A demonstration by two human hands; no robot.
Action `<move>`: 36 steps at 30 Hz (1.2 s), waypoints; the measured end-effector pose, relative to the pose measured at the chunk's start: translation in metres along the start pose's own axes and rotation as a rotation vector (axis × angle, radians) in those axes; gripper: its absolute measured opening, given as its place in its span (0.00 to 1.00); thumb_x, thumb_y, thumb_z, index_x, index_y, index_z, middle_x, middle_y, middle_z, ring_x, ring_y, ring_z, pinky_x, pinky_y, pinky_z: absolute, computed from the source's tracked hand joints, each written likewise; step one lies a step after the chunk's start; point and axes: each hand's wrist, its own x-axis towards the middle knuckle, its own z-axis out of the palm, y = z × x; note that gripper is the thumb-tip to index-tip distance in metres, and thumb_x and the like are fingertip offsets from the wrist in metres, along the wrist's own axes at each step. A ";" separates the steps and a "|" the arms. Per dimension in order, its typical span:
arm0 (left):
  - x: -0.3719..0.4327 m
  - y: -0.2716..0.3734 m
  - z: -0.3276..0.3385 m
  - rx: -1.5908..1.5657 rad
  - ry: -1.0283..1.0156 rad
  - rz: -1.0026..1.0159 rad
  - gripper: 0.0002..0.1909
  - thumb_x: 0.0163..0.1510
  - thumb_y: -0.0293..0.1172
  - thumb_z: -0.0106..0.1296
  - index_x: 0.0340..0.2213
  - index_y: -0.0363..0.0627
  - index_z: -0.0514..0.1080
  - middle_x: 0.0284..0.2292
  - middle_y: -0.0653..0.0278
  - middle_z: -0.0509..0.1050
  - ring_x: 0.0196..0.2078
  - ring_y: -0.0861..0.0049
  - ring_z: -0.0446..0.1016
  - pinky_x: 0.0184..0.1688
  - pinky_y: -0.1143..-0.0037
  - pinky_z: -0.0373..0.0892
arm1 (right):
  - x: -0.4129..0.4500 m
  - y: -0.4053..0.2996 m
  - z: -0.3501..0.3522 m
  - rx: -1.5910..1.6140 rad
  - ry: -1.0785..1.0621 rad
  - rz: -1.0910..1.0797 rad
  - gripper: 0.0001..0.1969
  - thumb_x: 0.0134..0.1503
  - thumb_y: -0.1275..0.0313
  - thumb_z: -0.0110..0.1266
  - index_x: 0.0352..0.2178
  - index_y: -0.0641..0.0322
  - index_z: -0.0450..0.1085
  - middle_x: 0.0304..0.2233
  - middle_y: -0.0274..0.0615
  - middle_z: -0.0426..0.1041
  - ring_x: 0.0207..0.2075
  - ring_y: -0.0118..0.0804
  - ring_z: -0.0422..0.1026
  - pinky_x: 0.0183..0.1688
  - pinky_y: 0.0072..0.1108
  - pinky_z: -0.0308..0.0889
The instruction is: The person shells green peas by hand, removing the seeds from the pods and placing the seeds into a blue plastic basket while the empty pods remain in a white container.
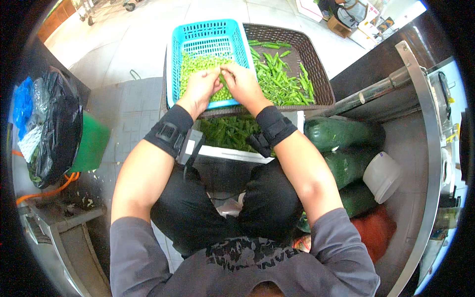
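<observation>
My left hand (202,87) and my right hand (244,84) meet at the fingertips above a blue plastic basket (171,70). Pinched between them is a green pea pod (222,79), mostly hidden by the fingers. Shelled green peas (193,64) cover much of the basket's bottom. The basket rests in the left part of a brown woven tray (322,80). To the right of my right hand, the tray holds whole pea pods (276,67) and a heap of green pods or shells (284,91).
Below the tray, a white box (237,153) holds more green pods (226,130). Large dark-green gourds (343,131) and a white tub (382,176) lie at right, beside a metal rail (426,111). At left stands a green bin (91,141) with a black bag (61,122). A person (349,13) is far off, upper right.
</observation>
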 end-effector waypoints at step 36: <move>-0.012 0.000 -0.028 0.776 0.098 0.239 0.15 0.55 0.32 0.52 0.17 0.45 0.65 0.16 0.76 0.62 0.17 0.89 0.59 0.19 0.81 0.60 | -0.009 0.004 -0.008 -0.328 -0.347 -0.193 0.07 0.55 0.70 0.46 0.34 0.60 0.64 0.31 0.46 0.71 0.35 0.49 0.74 0.34 0.36 0.70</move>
